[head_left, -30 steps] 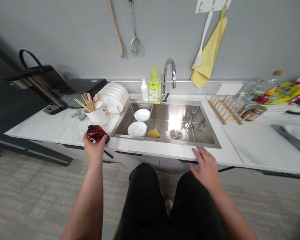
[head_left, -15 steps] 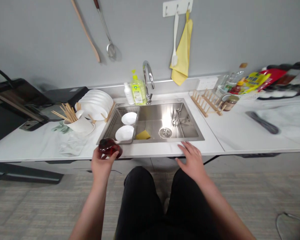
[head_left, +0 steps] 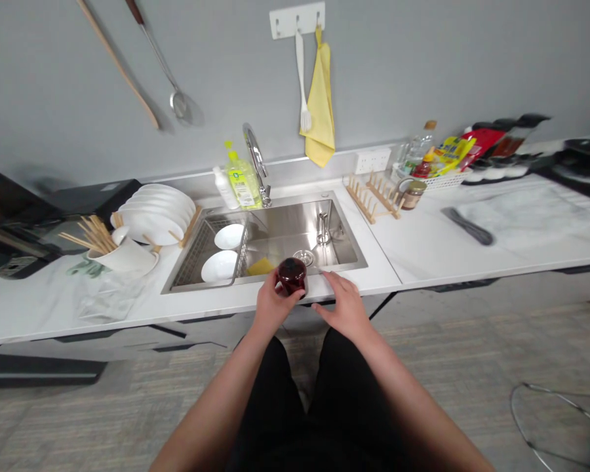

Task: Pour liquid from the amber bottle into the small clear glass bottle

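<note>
My left hand (head_left: pixel 272 304) is wrapped round a small dark red, glossy lidded pot (head_left: pixel 292 278) with a black knob on top. The pot is upright over the front edge of the sink (head_left: pixel 358 257). Just to its right, my right hand (head_left: pixel 344 304) is open, its thumb and fingers apart and the fingertips near the sink's front rim. A gap separates that hand from the pot. Behind the pot, the sink holds a yellow sponge (head_left: pixel 260 266) and a wire basket (head_left: pixel 189 262) with two white bowls (head_left: pixel 219 267).
White plates (head_left: pixel 152 210) stand in a rack at left, beside a white holder (head_left: pixel 130 257) of chopsticks. Soap bottles (head_left: pixel 242 183) and the faucet (head_left: pixel 255 154) rise behind the sink. To the right are a wooden rack (head_left: pixel 373 200), a jar (head_left: pixel 413 195) and a seasoning basket (head_left: pixel 445 181).
My left hand has carried the red pot rightward from the basket's corner to the middle of the sink's front, close to my right hand. The view has shifted to the right.
</note>
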A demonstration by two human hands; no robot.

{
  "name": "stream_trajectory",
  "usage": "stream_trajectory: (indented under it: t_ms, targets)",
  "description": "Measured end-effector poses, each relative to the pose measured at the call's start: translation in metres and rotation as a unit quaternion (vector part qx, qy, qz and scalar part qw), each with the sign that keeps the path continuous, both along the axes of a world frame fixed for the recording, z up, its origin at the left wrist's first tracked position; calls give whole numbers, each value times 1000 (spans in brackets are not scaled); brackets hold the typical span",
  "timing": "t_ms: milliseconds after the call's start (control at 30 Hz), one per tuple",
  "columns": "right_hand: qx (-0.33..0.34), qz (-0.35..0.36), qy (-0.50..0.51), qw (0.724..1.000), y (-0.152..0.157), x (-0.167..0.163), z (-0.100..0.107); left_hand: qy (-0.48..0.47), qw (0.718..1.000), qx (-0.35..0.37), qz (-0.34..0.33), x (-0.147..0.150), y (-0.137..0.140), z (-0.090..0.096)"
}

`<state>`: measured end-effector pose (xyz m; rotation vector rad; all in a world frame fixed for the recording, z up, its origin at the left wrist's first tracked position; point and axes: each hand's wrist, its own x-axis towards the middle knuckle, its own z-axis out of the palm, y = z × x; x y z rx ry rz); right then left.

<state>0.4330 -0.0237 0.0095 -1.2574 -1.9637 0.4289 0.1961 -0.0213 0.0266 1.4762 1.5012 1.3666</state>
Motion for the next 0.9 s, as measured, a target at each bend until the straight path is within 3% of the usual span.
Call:
stream_trajectory:
  t_ms: [167,267,400,500,633,800,900]
  targets:
    - [-46,117,137,982,30,-1,16,-14,998,25,-55,20,13,-3]
    - [-91,167,171,967,45,-5,18,-47,992,76,-94,12,17,13]
    - [-123,131,147,973,50,-12,15,3,983,99,-156,9,25,49]
    - [-124,100,141,977,49,-16,14,43,979,107,-166,16,31,64]
    - [-112,85,130,982,46,-20,16,20,983,127,-133,27,36,60]
    - [-101,64,116,986,42,-24,16,-18,994,103,-29,40,40,55]
    - [-100,53,117,987,42,-26,16,-9,992,104,-73,36,36,62]
